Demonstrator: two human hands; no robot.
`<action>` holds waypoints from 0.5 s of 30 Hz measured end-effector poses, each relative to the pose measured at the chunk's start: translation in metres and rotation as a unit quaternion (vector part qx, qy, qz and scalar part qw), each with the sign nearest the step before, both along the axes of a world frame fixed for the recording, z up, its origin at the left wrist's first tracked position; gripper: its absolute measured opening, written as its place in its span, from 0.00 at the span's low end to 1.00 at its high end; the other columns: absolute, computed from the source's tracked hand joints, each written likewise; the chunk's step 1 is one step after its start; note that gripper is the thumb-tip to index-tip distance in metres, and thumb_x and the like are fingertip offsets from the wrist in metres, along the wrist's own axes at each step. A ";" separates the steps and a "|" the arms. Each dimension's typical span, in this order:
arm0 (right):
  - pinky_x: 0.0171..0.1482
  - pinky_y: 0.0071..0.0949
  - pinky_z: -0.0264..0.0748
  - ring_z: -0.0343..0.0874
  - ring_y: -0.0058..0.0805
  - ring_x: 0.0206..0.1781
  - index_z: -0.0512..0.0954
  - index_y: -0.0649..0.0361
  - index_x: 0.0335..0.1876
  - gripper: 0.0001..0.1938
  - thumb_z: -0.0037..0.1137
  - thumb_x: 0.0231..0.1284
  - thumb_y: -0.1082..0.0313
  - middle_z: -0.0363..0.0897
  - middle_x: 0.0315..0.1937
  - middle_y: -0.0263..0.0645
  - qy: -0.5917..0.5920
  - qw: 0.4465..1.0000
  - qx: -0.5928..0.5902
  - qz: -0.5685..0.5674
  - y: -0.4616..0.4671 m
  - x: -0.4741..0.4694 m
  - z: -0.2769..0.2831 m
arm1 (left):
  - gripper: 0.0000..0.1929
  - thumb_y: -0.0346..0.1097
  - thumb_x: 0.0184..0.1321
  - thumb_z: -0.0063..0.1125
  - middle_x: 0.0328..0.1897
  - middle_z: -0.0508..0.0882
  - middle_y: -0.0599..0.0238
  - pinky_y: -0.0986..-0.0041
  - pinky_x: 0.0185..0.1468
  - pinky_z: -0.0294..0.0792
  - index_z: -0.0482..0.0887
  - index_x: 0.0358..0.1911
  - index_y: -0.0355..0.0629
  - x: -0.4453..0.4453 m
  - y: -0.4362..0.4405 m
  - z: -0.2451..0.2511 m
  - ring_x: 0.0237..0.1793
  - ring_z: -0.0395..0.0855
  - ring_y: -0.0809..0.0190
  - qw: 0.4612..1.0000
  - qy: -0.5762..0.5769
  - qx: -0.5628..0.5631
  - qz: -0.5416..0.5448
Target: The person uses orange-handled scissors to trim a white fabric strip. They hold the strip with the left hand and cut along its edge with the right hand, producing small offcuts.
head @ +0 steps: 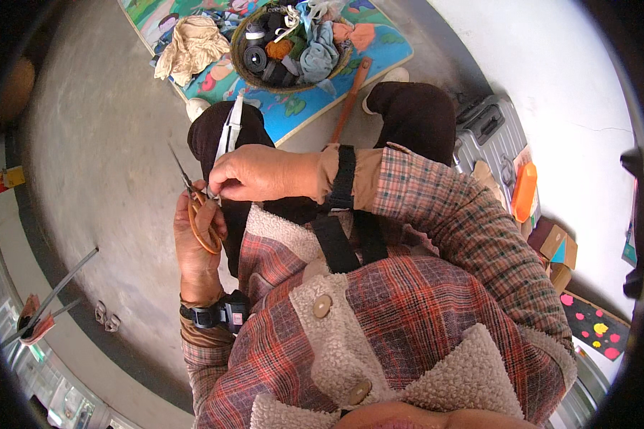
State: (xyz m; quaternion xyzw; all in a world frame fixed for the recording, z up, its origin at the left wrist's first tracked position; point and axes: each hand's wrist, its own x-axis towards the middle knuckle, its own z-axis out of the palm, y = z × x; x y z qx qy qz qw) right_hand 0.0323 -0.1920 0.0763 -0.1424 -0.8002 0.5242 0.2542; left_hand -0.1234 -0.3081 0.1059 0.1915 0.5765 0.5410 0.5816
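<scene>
My left hand holds a pair of scissors with orange loop handles, the dark blades pointing up and away to the left. Close against it, the fingertips of my right hand pinch a small whitish piece beside the scissors; the exact grip is partly hidden by the fingers. A narrow white strip, perhaps of cloth, lies over my left knee and passes behind my right hand. Whether the pinched piece belongs to this strip, I cannot tell.
A woven basket of rolled bands and cloth stands on a cartoon-printed mat, beside a crumpled beige cloth. A brown wooden strip leans between my legs. To the right are a silver suitcase, an orange case and cardboard boxes.
</scene>
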 end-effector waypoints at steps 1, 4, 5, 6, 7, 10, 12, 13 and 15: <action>0.39 0.40 0.75 0.82 0.44 0.37 0.80 0.60 0.35 0.09 0.56 0.58 0.63 0.81 0.31 0.45 -0.014 1.000 -0.016 -0.007 0.000 0.002 0.004 | 0.15 0.27 0.62 0.57 0.25 0.76 0.72 0.85 0.18 0.64 0.74 0.52 0.37 0.001 0.001 0.002 0.17 0.72 0.74 1.000 0.007 0.006 0.009; 0.38 0.36 0.76 0.82 0.36 0.33 0.79 0.63 0.37 0.14 0.54 0.63 0.58 0.81 0.29 0.43 -0.133 0.975 -0.175 0.008 0.007 0.017 0.018 | 0.15 0.27 0.62 0.56 0.23 0.75 0.72 0.84 0.17 0.62 0.74 0.53 0.37 0.002 0.005 0.008 0.16 0.70 0.74 1.000 0.007 0.018 0.012; 0.37 0.34 0.76 0.82 0.32 0.32 0.79 0.64 0.37 0.16 0.53 0.65 0.56 0.81 0.28 0.43 -0.168 0.956 -0.242 0.010 0.008 0.022 0.021 | 0.15 0.26 0.62 0.56 0.23 0.74 0.72 0.84 0.17 0.62 0.74 0.53 0.36 0.003 0.007 0.010 0.16 0.70 0.74 1.000 0.011 0.013 0.011; 0.37 0.30 0.76 0.80 0.26 0.32 0.77 0.68 0.40 0.21 0.50 0.68 0.51 0.80 0.29 0.43 -0.176 0.903 -0.392 0.018 0.003 0.024 0.023 | 0.15 0.26 0.62 0.55 0.22 0.74 0.73 0.84 0.17 0.60 0.74 0.53 0.36 0.004 0.008 0.012 0.15 0.69 0.74 0.999 0.010 0.012 0.029; 0.37 0.30 0.76 0.80 0.27 0.33 0.76 0.68 0.41 0.20 0.50 0.68 0.52 0.80 0.32 0.45 -0.185 0.880 -0.434 0.043 0.002 0.028 0.024 | 0.15 0.26 0.62 0.55 0.22 0.74 0.72 0.83 0.17 0.60 0.74 0.53 0.36 0.006 0.010 0.014 0.15 0.68 0.74 0.999 0.004 0.010 0.030; 0.37 0.31 0.75 0.80 0.30 0.36 0.75 0.68 0.45 0.17 0.49 0.68 0.57 0.80 0.36 0.47 -0.120 0.881 -0.449 0.090 -0.011 0.023 0.018 | 0.16 0.25 0.61 0.55 0.23 0.74 0.72 0.83 0.17 0.59 0.74 0.53 0.36 0.007 0.014 0.019 0.16 0.68 0.74 0.999 -0.018 0.016 0.027; 0.37 0.31 0.74 0.79 0.32 0.36 0.73 0.66 0.48 0.14 0.48 0.67 0.62 0.78 0.37 0.46 -0.009 0.941 -0.316 0.120 -0.016 0.015 0.011 | 0.16 0.23 0.61 0.55 0.23 0.74 0.72 0.83 0.17 0.58 0.74 0.53 0.36 0.010 0.016 0.021 0.16 0.68 0.74 0.998 -0.041 0.035 0.023; 0.35 0.29 0.72 0.77 0.30 0.35 0.74 0.64 0.46 0.12 0.49 0.67 0.62 0.78 0.36 0.43 -0.019 0.897 -0.436 0.075 -0.017 0.013 0.007 | 0.16 0.23 0.60 0.55 0.24 0.74 0.72 0.83 0.17 0.59 0.74 0.53 0.36 0.011 0.016 0.022 0.16 0.68 0.74 0.999 -0.027 0.032 0.027; 0.30 0.23 0.68 0.75 0.23 0.33 0.76 0.59 0.42 0.09 0.52 0.66 0.62 0.78 0.35 0.35 -0.015 0.685 -0.728 -0.027 -0.016 0.007 0.001 | 0.17 0.22 0.60 0.56 0.25 0.74 0.72 0.84 0.17 0.59 0.73 0.53 0.36 0.011 0.015 0.023 0.17 0.69 0.74 0.999 -0.008 0.020 0.043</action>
